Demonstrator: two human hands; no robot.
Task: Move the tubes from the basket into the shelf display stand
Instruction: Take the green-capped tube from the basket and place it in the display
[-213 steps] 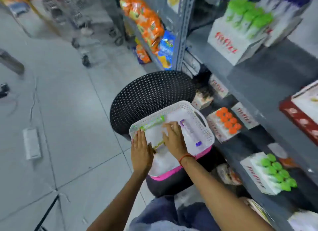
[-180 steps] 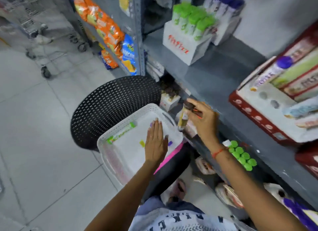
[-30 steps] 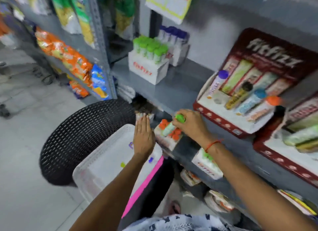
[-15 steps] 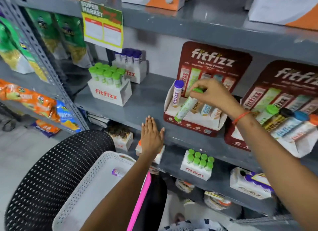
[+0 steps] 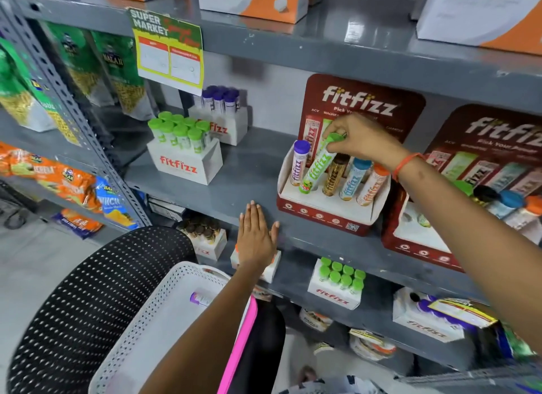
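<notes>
Obs., head view. Our right hand (image 5: 362,138) pinches the green cap of the green-capped tube (image 5: 318,165) between thumb and fingertips, grip pressed onto the cap from above. Tube body hangs down and toward 7 o'clock from the grip; long axis runs roughly 1 to 7 o'clock, tilted, not upright. Its base sits at or in the second slot of the red display stand (image 5: 325,214); whether it is fully seated we cannot tell.

Neighbours in the stand: purple-capped tube (image 5: 299,163) just beside it at 9 o'clock, brown tube (image 5: 334,173) just beside it at 3 o'clock, then blue tube (image 5: 353,178) and orange tube (image 5: 372,185). All lean back against the card.

Our left hand (image 5: 256,235) is flat, fingers spread, holding nothing, resting near the grey shelf edge (image 5: 205,194), at 7 o'clock from the stand and well apart from the tube.

White basket (image 5: 152,314) sits low at 7 o'clock; one purple tube (image 5: 199,298) shows in it, partly hidden by our left forearm. Whether more remain, we cannot tell.

Judgement: the step in hand is seating this tube. The move turns on the axis: the cap likely needs to tip back toward 12 o'clock to match the row's lean before release. Right hand does this; left is nearer the basket for the next pick.
</notes>
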